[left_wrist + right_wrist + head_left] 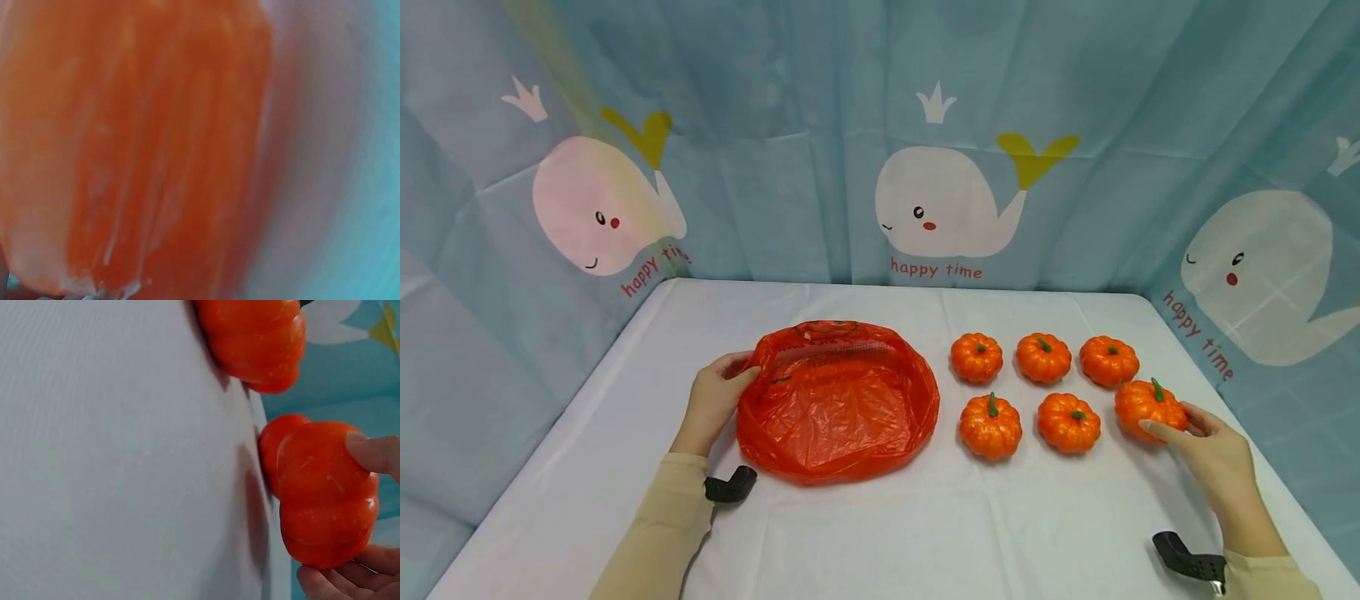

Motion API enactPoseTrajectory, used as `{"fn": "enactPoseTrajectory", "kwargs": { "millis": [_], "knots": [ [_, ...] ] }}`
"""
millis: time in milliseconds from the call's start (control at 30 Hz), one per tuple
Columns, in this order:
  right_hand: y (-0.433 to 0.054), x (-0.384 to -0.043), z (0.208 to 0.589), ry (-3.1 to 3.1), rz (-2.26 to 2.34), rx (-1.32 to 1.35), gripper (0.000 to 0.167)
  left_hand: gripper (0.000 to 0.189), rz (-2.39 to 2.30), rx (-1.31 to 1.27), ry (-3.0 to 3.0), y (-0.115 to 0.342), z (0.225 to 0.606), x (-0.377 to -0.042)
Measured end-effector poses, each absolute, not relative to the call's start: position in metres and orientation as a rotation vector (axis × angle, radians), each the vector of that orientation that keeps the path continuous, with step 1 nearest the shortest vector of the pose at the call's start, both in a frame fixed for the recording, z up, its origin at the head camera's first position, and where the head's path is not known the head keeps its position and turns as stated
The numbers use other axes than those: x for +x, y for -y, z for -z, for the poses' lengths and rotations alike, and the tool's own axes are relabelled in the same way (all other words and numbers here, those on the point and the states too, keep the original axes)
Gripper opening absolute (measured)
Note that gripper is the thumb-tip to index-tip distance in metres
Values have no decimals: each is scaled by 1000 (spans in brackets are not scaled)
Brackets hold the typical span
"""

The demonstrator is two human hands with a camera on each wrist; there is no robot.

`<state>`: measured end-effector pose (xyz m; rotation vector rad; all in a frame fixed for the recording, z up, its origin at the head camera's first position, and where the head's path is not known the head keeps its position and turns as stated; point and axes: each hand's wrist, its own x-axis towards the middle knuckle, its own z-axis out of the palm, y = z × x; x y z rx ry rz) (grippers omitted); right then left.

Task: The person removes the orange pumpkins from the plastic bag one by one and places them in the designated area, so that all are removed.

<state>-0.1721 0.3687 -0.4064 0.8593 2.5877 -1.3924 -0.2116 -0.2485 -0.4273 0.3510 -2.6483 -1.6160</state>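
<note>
A red plastic bag (842,408) lies on the table with its mouth spread wide toward the camera. My left hand (717,396) pinches the bag's left rim between thumb and fingers; its side fills much of the left wrist view. At the right, my right hand (1213,450) grips a small orange pumpkin (1138,408) with a green stem, thumb on the near side and fingers around the far side. In the right wrist view this pumpkin (328,494) is raised off the white cloth, with a shadow beside it.
Several other pumpkins stand in two rows between the bag and my right hand, among them a front one (1069,423) and a back one (1108,361). White cloth covers the table (880,542). A blue whale-print curtain (790,208) hangs behind and at both sides.
</note>
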Motion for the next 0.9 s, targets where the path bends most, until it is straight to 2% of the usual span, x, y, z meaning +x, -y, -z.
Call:
{"fn": "enactPoseTrajectory", "kwargs": {
  "millis": [267, 900],
  "knots": [
    [-378, -174, 417, -2577, 1319, 865, 97, 48, 1619, 358, 2651, 247, 428, -212],
    [-371, -170, 419, -2680, 1300, 754, 93, 49, 1636, 367, 2657, 247, 426, -215]
  ]
}}
